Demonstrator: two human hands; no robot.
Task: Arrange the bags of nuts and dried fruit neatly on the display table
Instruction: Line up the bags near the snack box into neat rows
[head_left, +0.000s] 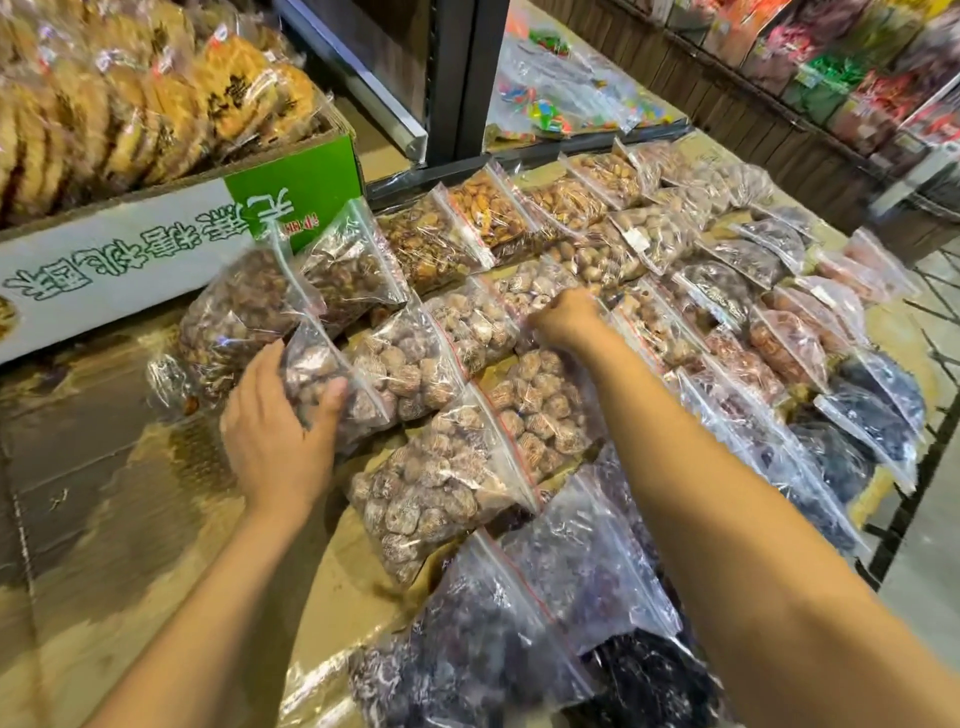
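Dark dried-fruit bags (524, 639) lie nearest me at the tabletop's near edge while both my hands work the rows of bags beyond them.

My left hand (278, 431) is clamped on a zip bag of pale brown nuts (332, 387), thumb on top and fingers beneath, at the left end of the rows, apparently to square it with its neighbours. My right hand (566, 317) is closed, pinching the top of a bag in the middle row (535, 288), I judge to tug it straight. Outward, bags overlap like shingles, seals all slanting the same way so the contents show. Two loose bags (291, 291) lean on the green-and-white carton (156, 254) at the tabletop's (104, 467) far left, not yet placed.
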